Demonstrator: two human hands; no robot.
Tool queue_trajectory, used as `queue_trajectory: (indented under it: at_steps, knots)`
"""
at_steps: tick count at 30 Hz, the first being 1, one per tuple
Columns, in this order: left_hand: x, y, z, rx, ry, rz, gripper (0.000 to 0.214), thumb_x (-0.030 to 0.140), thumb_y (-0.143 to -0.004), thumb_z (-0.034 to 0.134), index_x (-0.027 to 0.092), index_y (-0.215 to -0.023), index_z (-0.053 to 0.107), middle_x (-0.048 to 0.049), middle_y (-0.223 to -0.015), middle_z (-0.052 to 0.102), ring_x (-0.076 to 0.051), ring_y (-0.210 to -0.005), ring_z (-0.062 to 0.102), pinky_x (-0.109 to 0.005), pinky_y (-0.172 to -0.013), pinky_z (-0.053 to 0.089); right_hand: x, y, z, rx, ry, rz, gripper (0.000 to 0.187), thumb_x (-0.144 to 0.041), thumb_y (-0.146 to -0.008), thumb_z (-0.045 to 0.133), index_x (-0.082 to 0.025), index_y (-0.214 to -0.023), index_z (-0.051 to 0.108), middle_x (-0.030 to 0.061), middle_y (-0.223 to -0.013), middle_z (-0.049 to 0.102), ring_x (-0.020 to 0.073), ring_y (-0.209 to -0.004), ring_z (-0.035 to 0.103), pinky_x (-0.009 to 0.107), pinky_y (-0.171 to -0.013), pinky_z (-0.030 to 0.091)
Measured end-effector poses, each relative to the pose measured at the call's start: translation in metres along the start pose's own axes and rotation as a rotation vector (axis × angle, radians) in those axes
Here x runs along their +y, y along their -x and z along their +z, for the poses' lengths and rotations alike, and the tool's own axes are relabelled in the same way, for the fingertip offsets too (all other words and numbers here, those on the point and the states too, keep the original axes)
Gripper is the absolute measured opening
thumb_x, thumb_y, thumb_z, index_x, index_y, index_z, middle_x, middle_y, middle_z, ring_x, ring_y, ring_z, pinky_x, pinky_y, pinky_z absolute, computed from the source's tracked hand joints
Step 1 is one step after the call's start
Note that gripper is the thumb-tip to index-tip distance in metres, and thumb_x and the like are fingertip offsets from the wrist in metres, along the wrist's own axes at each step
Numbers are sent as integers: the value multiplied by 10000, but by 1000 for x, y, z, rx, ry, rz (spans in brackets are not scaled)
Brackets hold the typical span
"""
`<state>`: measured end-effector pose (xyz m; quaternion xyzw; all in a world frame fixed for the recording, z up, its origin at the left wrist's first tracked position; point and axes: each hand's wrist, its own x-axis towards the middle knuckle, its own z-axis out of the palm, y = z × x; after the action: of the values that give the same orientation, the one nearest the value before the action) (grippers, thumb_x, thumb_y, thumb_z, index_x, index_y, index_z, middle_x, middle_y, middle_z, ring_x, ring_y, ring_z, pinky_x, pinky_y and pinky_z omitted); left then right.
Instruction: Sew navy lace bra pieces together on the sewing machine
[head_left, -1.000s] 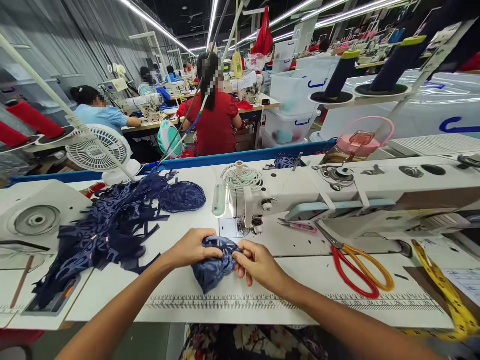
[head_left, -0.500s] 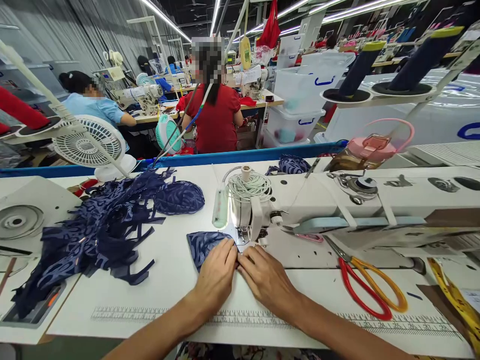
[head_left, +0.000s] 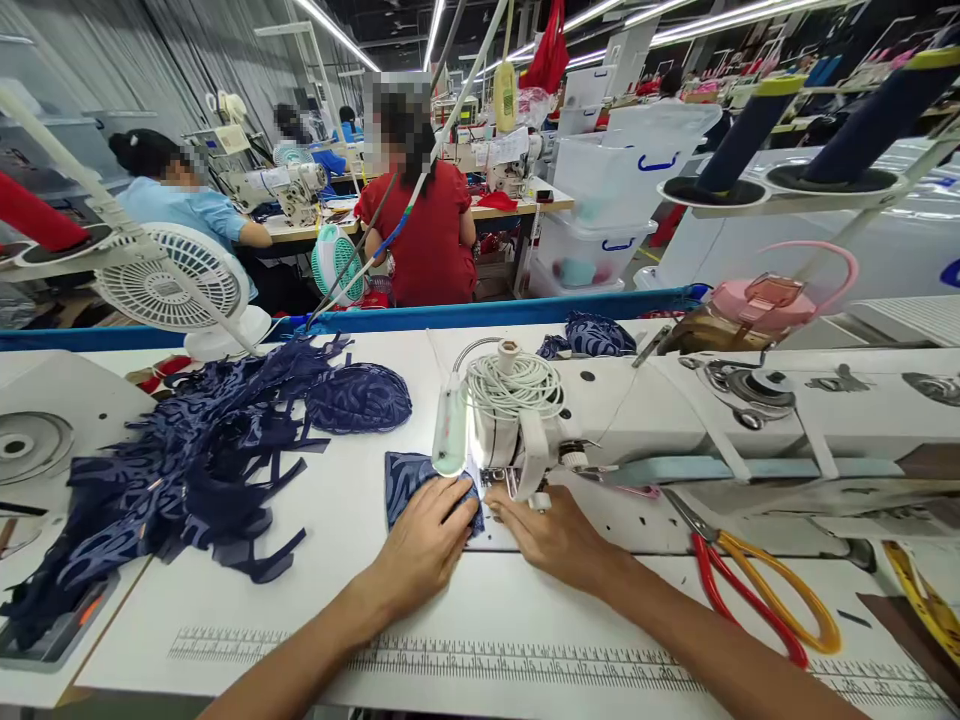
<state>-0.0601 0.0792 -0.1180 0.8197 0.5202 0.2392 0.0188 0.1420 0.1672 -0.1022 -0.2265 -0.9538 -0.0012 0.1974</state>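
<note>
A dark blue patterned fabric piece lies flat beside the needle area of a white sewing machine. My left hand rests on its near right part, fingers stretched out and pressing it to the bed. To the right of the presser foot is my right hand, fingers bent and drawn together, tips close to the fabric's right edge. Part of that hand is hidden by the machine head, and what its fingertips hold cannot be made out.
A heap of navy fabric strips and an oval navy piece lie left. Scissors with red and orange handles lie right. A ruler scale runs along the front. Behind stand a fan, a pink-lidded bottle and seated co-workers.
The hands have moved apart; my right hand has shifted right and up beside the presser foot. My left hand has slid slightly left on the fabric, which lies turned a little. The view has shifted slightly.
</note>
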Motion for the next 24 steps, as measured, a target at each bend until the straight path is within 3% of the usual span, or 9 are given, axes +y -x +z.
queue_trajectory:
  at_steps: [5, 12, 17, 21, 24]
  knots:
    - [-10, -16, -4, -34, 87, -16, 371, 196, -964, 406, 156, -1330, 447, -155, -1240, 598, -260, -1162, 563, -477, -1006, 472, -4, 12, -1, 29, -109, -84, 313, -112, -949, 391, -183, -1148, 621, 59, -888, 665, 139, -660, 534, 263, -546, 338]
    - [-13, -28, 10, 64, -5, -64, 284, 157, -942, 362, 127, -1187, 502, -156, -1065, 634, -274, -1050, 594, -476, -934, 476, -4, 11, 9, 139, -76, 4, 241, -220, -970, 472, -178, -1126, 651, 73, -858, 681, 186, -752, 602, 301, -639, 423]
    - [-17, -37, 8, 38, 15, -68, 209, 162, -949, 345, 166, -996, 548, -78, -839, 621, -238, -899, 605, -433, -889, 475, -2, 12, 12, 38, -74, 57, 291, -265, -982, 459, -170, -1197, 631, 103, -857, 684, 214, -823, 622, 325, -682, 462]
    - [-16, -36, -1, 7, 26, -29, 190, 159, -952, 381, 167, -1047, 545, -79, -885, 630, -229, -924, 597, -382, -853, 479, -3, 13, 10, 62, -84, 50, 328, -269, -984, 454, -157, -1252, 606, 113, -885, 689, 226, -877, 616, 337, -716, 480]
    - [-13, -30, -5, 22, -21, 47, 256, 62, -912, 398, 171, -1083, 554, -104, -1001, 634, -227, -984, 589, -339, -799, 476, -1, 14, 6, 46, -130, 91, 272, -282, -982, 455, -189, -1077, 693, 89, -893, 689, 205, -851, 608, 318, -726, 467]
